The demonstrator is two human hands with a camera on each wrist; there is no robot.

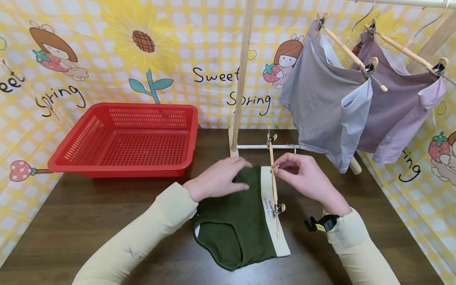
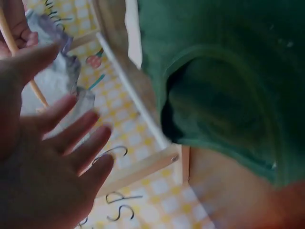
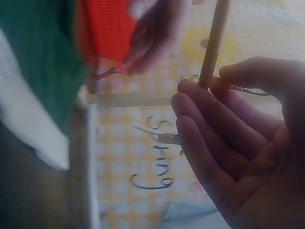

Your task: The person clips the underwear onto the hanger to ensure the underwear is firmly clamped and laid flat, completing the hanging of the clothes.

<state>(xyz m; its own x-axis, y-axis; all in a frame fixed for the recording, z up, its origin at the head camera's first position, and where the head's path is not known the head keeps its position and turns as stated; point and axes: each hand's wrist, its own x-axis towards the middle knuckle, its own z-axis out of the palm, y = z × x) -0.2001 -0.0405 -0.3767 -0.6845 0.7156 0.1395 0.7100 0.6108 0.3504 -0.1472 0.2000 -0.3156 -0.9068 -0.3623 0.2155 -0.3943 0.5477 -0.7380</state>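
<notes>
Dark green underpants [image 1: 254, 225] with a white, printed waistband lie on the table, the waistband toward the right. Over that waistband, in the head view, runs a wooden clip hanger [image 1: 274, 192] with a metal clip near each end. My right hand [image 1: 303, 174] pinches the hanger at its middle, by the base of the hook; the right wrist view shows thumb and fingertips on the wooden part [image 3: 214, 47]. My left hand [image 1: 222, 178] hovers over the upper left of the underpants with fingers spread and nothing in them. Whether the hanger's clips grip the waistband cannot be told.
A red plastic basket [image 1: 122, 172] stands at the back left. Behind the underpants is a wooden rack post [image 1: 243, 79] with a white lower bar [image 1: 251, 147]. Grey underpants [image 1: 327, 103] and mauve underpants [image 1: 395, 107] hang from clip hangers at the right.
</notes>
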